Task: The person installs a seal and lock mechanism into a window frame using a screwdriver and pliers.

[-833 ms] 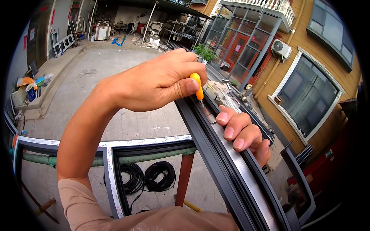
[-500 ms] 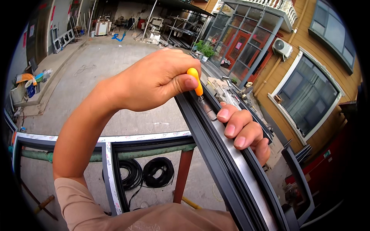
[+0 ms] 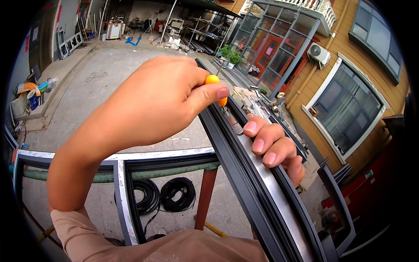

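My left hand (image 3: 161, 98) is closed round the yellow handle (image 3: 213, 80) of a small hand tool, with the thumb along it. A short metal shank (image 3: 224, 109) comes out below the handle, over the channel of a dark grey metal profile (image 3: 235, 166). Whether its tip touches the channel I cannot tell. The profile stands tilted, running from the lower right up toward the middle, with a bare silver strip (image 3: 275, 187) along it. My right hand (image 3: 275, 146) wraps over the profile's right edge, just below the tool, fingers curled onto the strip; its palm is hidden.
A window frame (image 3: 120, 192) with white protective film lies at the left, beside a green padded bar (image 3: 102, 177) and a red-brown post (image 3: 206, 192). Black coils (image 3: 178, 194) rest on the floor below. Metal lengths (image 3: 283, 126) lie beyond the profile, near the building.
My left hand and forearm have shifted slightly left, with the wrist lower, and the yellow handle leans differently. My right hand keeps its hold on the profile.
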Demonstrator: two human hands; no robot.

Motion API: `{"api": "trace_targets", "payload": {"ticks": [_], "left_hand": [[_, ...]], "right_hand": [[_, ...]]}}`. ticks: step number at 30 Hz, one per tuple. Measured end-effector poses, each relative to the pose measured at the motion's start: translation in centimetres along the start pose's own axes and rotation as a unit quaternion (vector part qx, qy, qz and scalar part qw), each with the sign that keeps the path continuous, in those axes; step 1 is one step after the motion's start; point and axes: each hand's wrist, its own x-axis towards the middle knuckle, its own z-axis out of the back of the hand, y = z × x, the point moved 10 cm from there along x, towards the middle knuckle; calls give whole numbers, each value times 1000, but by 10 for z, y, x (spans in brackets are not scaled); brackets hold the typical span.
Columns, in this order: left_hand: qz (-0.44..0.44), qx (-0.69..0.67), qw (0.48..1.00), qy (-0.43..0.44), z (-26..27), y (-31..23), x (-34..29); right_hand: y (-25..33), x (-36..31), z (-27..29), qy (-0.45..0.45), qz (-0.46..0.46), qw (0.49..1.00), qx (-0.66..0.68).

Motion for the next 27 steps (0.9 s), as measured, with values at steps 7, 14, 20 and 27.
{"api": "trace_targets", "payload": {"ticks": [7, 14, 20, 27], "left_hand": [[-155, 126, 969, -144, 20, -26, -10], [-114, 177, 974, -83, 17, -28, -1], [-98, 163, 979, -75, 14, -32, 8], [-3, 102, 995, 25, 2, -18, 20]], "right_hand": [[-4, 1, -2, -11, 9, 999, 35], [-9, -3, -5, -32, 5, 999, 38], [4, -2, -7, -59, 21, 997, 36], [2, -5, 4, -47, 29, 998, 21]]}}
